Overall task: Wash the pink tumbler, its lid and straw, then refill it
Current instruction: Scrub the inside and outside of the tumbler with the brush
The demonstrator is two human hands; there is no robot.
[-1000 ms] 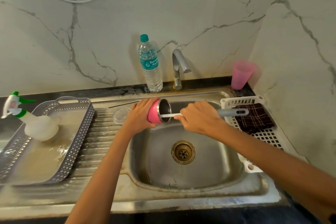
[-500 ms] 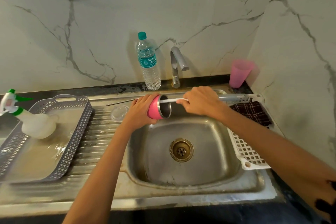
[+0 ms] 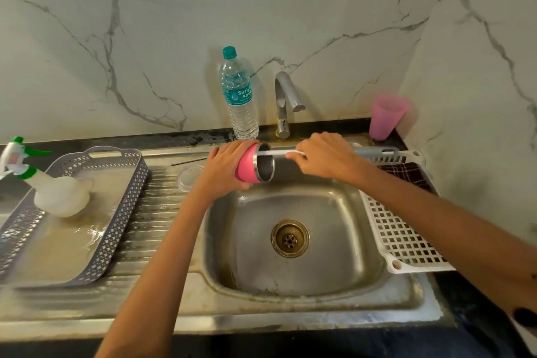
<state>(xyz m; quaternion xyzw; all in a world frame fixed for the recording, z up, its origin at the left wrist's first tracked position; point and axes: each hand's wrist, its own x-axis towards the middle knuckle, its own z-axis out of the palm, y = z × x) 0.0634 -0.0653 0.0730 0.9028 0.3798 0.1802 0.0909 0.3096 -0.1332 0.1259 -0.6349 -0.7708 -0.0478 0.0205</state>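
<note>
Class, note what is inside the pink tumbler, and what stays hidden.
Inside the pink tumbler: bare steel wall, and a white brush shaft from the right hand reaching in at the upper rim. Its tip and the bottom are hidden.

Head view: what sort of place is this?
Probably a home kitchen: a steel sink with a tap, a white dish rack at its right edge, and a marble-look wall behind.

One camera sat on my head, facing forward and down, close above my left hand (image 3: 224, 169), right hand (image 3: 326, 157) and the sink (image 3: 343, 244).
</note>
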